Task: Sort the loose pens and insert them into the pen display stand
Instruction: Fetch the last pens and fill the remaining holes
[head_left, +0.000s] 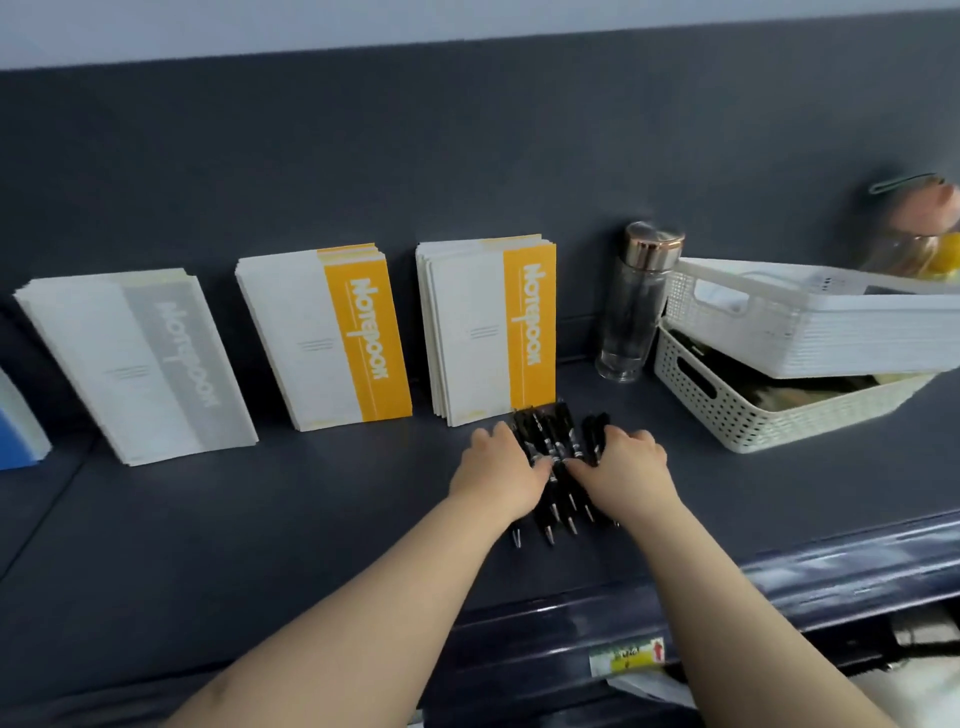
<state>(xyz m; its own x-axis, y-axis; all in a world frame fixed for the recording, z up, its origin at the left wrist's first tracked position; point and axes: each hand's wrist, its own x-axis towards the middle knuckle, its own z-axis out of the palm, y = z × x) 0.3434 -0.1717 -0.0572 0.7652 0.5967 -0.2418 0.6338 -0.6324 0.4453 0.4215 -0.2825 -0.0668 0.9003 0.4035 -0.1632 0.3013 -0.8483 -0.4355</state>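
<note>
Soft, even indoor light — only faint shadows on the dark shelf (260, 519). Glare streaks its glossy front lip. Wide-angle bending curves the edges; the white basket (810, 332) at right smears — print on the pens (556, 447) is unreadable.

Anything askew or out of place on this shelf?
Yes: the white lattice plastic basket sits tilted across the rim of the cream lattice basket at right, not nested. The black pens held between the left hand and right hand look orderly.
</note>
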